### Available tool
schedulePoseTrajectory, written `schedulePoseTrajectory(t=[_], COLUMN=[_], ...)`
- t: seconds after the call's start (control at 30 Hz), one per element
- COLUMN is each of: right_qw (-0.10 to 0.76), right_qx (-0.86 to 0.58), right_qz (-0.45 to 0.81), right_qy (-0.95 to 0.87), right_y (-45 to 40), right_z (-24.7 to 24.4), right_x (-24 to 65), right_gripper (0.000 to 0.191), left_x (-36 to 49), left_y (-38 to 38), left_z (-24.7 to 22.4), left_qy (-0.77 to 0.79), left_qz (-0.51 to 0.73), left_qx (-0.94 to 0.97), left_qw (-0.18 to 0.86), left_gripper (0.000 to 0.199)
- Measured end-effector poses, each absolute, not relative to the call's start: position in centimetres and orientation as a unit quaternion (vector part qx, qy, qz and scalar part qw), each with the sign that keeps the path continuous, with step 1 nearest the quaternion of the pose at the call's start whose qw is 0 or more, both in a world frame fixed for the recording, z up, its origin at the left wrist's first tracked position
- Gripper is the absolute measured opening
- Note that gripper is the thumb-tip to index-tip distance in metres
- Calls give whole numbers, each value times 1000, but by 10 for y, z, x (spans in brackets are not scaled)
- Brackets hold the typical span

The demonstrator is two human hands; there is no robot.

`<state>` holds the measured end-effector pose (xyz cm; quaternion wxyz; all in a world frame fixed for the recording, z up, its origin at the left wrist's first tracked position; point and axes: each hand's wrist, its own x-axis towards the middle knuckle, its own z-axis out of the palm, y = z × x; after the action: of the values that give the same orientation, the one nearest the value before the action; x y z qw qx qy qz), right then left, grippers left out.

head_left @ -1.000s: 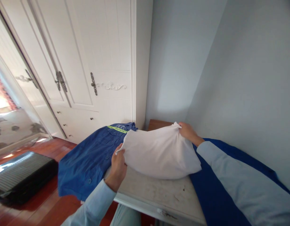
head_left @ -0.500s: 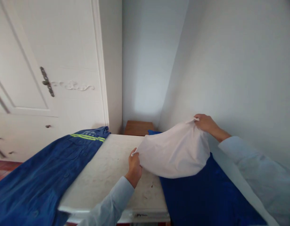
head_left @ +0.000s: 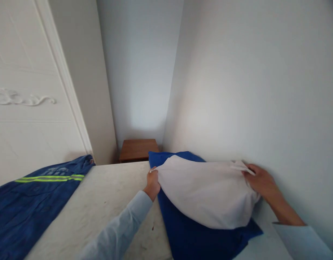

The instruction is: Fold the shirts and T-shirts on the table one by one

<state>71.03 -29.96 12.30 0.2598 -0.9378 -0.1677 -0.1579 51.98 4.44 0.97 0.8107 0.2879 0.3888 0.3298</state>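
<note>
A white cloth (head_left: 206,189) is stretched between my two hands, its lower edge sagging over a blue fabric piece (head_left: 193,236). My left hand (head_left: 152,183) is closed on the cloth's left corner. At the other end, my right hand (head_left: 261,180) pinches its upper right edge, close to the wall. Beneath the cloth, the blue fabric lies spread on the white tabletop (head_left: 120,206), and the cloth hides its middle. Whether the white cloth is a garment or a plain piece I cannot tell.
On the left side of the table lies a dark blue work jacket (head_left: 39,195) with yellow-green reflective stripes. Behind the table's far edge stands a brown wooden cabinet (head_left: 139,148). A white wardrobe (head_left: 33,137) is at the left, and a pale wall (head_left: 244,90) runs along the right.
My view has turned to the right. My right hand has come down with its end of the white cloth, which now lies lower over the blue fabric. Both hands keep their hold.
</note>
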Motion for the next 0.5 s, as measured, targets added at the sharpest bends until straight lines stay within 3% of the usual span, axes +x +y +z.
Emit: schedulePoseTrajectory(t=[0.13, 0.37, 0.5], right_qw=[347, 586, 700], right_qx=[-931, -801, -697], right_qz=[-88, 19, 113], right_qy=[-71, 123, 111], right_y=[-321, -337, -343], right_z=[100, 52, 19], right_x=[648, 561, 558], right_gripper=[47, 75, 76], left_x=[535, 522, 497], left_y=[68, 94, 76], left_z=[15, 18, 14], left_qy=[406, 381, 332], left_qz=[291, 187, 165], left_qx=[294, 306, 305], left_qw=[815, 852, 877], left_gripper=[29, 19, 12])
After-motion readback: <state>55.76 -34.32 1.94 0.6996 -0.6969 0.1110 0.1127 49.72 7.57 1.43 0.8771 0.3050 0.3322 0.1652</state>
